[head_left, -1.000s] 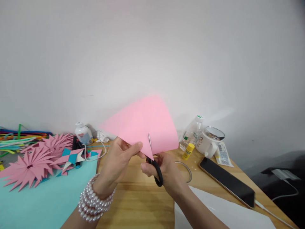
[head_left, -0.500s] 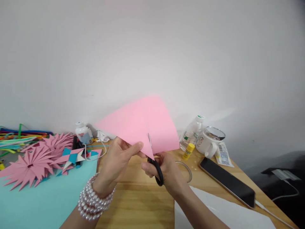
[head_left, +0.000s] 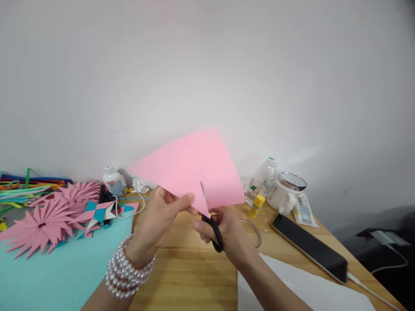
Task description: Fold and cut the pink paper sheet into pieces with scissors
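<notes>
A sheet of pink paper (head_left: 191, 160) is raised above the wooden table, its far side curving up in front of the wall. My left hand (head_left: 164, 216) pinches its lower left edge between thumb and fingers. Black-handled scissors (head_left: 214, 233) are in my right hand (head_left: 228, 235), with the thumb and fingers around the handles. One blade shows on top of the paper near its lower edge; the other is hidden underneath. Strings of pearl-like beads (head_left: 129, 270) circle my left wrist.
Pink folded-paper stars (head_left: 42, 224) lie on turquoise paper (head_left: 106, 259) at left, near a white bottle (head_left: 114, 180). At right are a glue stick (head_left: 257, 205), clear bottle (head_left: 261, 183), mug (head_left: 282, 196), phone (head_left: 311, 247) and white sheet (head_left: 292, 285). The table's right edge (head_left: 363, 270) slopes away.
Hardly anything differs. The scissors and my right hand have shifted very slightly, with the blade still at the same place on the pink paper. My left hand keeps its pinch.
</notes>
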Available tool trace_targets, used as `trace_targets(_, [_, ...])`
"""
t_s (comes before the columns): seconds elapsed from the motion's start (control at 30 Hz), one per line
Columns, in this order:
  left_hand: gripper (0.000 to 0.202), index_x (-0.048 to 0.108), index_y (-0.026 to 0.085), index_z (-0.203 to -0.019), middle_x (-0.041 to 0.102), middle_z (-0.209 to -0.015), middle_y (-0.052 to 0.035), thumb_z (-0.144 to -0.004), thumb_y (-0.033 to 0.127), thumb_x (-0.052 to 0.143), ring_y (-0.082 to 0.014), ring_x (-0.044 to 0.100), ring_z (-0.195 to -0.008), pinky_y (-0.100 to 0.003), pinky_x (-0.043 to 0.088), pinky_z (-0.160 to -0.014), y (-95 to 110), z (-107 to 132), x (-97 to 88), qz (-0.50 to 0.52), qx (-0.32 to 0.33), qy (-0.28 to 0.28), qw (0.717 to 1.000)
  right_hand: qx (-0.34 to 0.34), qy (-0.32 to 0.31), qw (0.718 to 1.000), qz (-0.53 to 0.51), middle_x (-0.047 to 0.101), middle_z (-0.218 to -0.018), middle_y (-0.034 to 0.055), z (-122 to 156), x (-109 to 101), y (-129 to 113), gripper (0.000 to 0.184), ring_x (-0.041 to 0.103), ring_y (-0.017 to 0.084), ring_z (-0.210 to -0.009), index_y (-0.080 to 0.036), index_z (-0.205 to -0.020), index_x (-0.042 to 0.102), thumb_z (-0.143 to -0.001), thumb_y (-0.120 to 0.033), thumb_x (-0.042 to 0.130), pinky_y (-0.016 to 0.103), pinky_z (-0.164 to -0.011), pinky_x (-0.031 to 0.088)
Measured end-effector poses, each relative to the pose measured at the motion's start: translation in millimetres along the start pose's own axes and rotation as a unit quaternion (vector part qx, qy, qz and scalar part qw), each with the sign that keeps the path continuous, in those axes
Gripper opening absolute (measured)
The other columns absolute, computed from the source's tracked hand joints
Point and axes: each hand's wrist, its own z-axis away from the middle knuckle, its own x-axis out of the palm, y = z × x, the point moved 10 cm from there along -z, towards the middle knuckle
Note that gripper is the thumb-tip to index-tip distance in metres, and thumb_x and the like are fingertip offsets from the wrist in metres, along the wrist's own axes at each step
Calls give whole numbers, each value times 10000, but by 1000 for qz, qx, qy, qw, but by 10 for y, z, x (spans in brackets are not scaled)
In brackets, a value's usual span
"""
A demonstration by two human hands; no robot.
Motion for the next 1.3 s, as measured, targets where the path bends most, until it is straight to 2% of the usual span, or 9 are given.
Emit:
trace_targets(0.27, [76,626,150,-706,647,-554,3,-700,196,686,-115,585,-515,-211,452,-527,-13,-3,20,4,1,-7,1000,-6,-13,1000,-4,544,-513,-48,4,27,-40,365,470,114,-477,-171,-850,614,-600,-396,757,220,-456,345])
trace_targets(0.37, [80,635,156,-712,660,-614,-1,-675,185,700,-120,587,-527,-220,468,-523,54,-17,-26,25,20,21,999,9,-72,997,-16,582,-591,-33,4,96,-52,420,509,128,-562,-176,-869,597,-559,-381,793,225,-513,368])
trace_targets(0.43, [119,638,169,-751,669,-662,6,-659,179,712,-121,593,-549,-222,480,-536,140,-16,-95,36,51,55,996,-1,-80,996,-39,611,-647,-19,-16,79,-80,448,540,137,-619,-178,-870,574,-539,-362,813,237,-577,407])
trace_targets(0.57, [127,623,180,-770,652,-655,25,-674,181,705,-116,584,-562,-234,486,-590,226,12,-166,21,102,93,990,-105,51,986,-116,646,-767,19,-52,-189,-221,362,601,172,-764,-192,-882,547,-652,-389,747,299,-751,457])
trace_targets(0.67, [112,620,172,-744,640,-640,21,-675,192,706,-116,566,-541,-235,471,-555,147,14,-94,-4,95,76,993,-144,96,976,-130,649,-862,44,-27,-227,-270,299,598,202,-854,-188,-897,567,-703,-365,710,326,-804,453])
trace_targets(0.8, [108,636,159,-696,646,-613,9,-659,213,721,-120,565,-524,-239,474,-540,27,-9,-2,-31,56,42,997,-147,134,973,-115,634,-801,19,0,-254,-302,244,581,179,-788,-184,-810,566,-674,-298,733,299,-767,448])
trace_targets(0.93, [138,666,167,-751,691,-748,-12,-676,268,722,-158,628,-706,-256,510,-630,137,-34,-193,25,72,81,994,-144,182,967,-109,592,-720,-19,15,-371,-278,296,550,136,-671,-200,-790,508,-646,-281,754,262,-672,442])
trace_targets(1.1, [267,627,233,-964,670,-1059,-9,-721,322,693,-188,607,-985,-239,541,-662,274,-37,-475,110,94,149,978,-147,189,967,-87,607,-749,-6,-9,-404,-228,332,574,150,-701,-206,-798,484,-639,-338,745,283,-688,455])
trace_targets(1.3, [199,632,224,-916,689,-993,-2,-741,303,684,-166,580,-1069,-220,529,-812,304,-65,-430,163,112,131,972,-141,181,970,-81,605,-741,-6,-27,-374,-183,342,578,150,-699,-207,-836,494,-645,-342,743,285,-690,462])
